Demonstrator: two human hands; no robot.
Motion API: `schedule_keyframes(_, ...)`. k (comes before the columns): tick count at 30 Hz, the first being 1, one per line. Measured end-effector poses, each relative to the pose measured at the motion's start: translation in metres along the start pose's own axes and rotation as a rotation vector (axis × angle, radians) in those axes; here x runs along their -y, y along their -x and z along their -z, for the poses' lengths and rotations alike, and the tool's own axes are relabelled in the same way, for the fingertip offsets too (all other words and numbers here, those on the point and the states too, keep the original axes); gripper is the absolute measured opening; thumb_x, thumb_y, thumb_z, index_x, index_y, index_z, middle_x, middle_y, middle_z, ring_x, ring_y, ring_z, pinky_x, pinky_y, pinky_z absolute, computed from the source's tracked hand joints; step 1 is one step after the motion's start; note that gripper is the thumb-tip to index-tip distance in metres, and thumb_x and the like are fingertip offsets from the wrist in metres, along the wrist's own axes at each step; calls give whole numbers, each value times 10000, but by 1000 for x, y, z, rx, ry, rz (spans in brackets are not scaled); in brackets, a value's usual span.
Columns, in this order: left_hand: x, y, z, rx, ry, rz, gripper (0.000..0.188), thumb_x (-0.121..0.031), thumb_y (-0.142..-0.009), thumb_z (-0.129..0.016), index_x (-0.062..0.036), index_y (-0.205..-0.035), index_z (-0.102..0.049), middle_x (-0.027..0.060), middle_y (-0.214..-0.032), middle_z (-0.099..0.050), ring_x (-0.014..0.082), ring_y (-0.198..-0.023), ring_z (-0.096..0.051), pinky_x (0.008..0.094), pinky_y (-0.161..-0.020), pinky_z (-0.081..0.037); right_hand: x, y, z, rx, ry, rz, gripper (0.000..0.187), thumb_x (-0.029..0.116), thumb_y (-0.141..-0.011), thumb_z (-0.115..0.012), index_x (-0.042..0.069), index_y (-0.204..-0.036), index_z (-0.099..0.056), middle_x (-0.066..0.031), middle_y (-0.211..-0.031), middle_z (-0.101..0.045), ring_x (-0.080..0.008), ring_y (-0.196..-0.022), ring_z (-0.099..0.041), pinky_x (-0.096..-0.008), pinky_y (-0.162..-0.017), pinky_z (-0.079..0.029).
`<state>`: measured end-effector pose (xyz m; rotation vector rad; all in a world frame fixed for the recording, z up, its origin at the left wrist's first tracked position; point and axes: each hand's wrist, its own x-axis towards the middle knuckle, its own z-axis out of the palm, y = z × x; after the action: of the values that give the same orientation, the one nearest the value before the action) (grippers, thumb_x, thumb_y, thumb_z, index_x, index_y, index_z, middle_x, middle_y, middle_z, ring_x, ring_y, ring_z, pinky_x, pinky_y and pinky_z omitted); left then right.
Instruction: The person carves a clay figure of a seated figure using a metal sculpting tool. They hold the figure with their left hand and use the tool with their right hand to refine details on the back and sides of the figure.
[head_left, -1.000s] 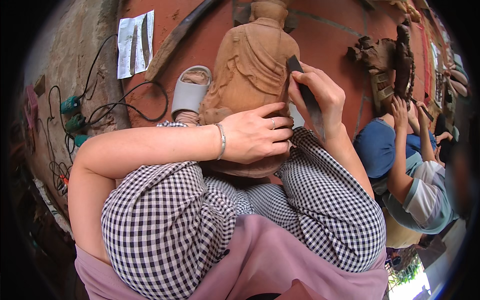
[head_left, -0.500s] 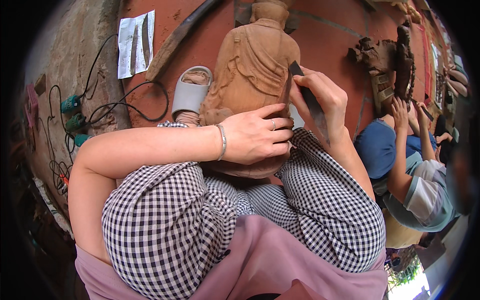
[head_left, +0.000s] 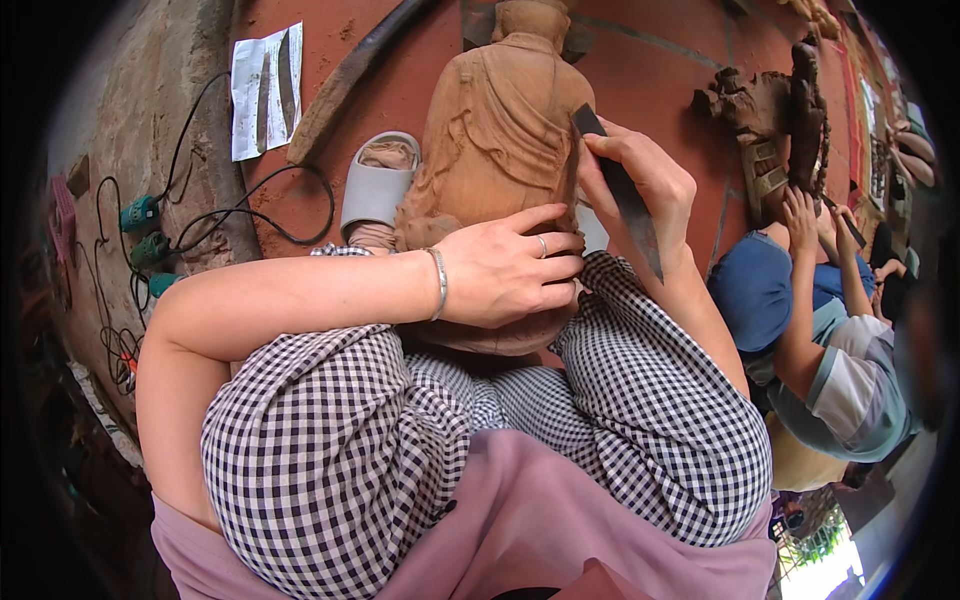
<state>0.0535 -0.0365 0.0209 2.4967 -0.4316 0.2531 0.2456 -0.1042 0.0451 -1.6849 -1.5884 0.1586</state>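
A woodcarving workshop, as the carved statue (head_left: 505, 125) and green corded tools (head_left: 151, 249) show.

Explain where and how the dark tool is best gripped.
Take the tool by its upper part, probably from the right, as the right hand does: that side faces away from the statue, the long, flat shape suits a pinch, and the lower end narrows to a point.

Wooden statue (head_left: 498, 140), head partly beyond the upper edge
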Motion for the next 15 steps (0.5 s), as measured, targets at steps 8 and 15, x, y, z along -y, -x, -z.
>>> schedule_keyframes(8,1,1,0,4,2,-1,306,-243,-817,-646,-137,-1104,-658,27,-1292,-649,232,-1353,-533,513,-1218,-349,10,17,12,109,39,-129,140,-41,-778,-777,-5,-881,-691,-177,-909,-739,-321,-849,-755,-369,-729,-601)
schedule_keyframes(15,1,3,-3,-22,-27,-3,320,-244,-812,-656,-139,-1115,-658,24,-1277,-655,230,-1337,-547,512,-1214,-355,-3,9,-1,7,2,-28,173,-33,-778,-791,-10,-918,-693,-164,-916,-740,-333,-945,-762,-373,-782,-614)
